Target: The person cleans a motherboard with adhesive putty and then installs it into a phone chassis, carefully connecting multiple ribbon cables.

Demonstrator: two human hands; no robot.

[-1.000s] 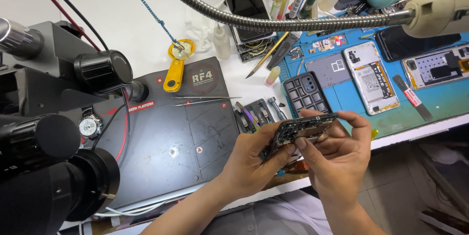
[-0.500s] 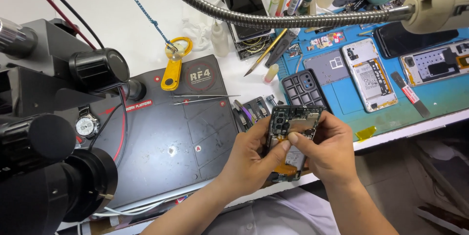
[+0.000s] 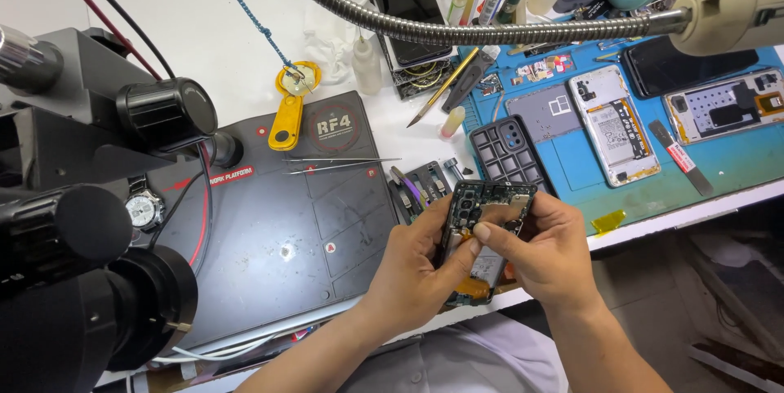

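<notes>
Both my hands hold an opened phone body (image 3: 482, 230) with bare circuit parts, tilted upright over the table's front edge. My left hand (image 3: 420, 270) grips its left side and lower end. My right hand (image 3: 543, 250) grips the right side, with its thumb pressed on the inner parts near the middle. An orange strip shows at the phone's lower end between my palms.
A dark work mat (image 3: 310, 222) lies to the left with two tweezers (image 3: 343, 164) on it. A microscope (image 3: 82, 222) fills the far left. A blue mat (image 3: 719, 156) at right carries opened phones (image 3: 612, 124), a black phone case (image 3: 510, 156) and tools. A flexible metal hose (image 3: 457, 30) crosses overhead.
The phone body has been turned from lying flat between my hands to standing upright and lowered towards me. My right thumb has moved onto its inner parts.
</notes>
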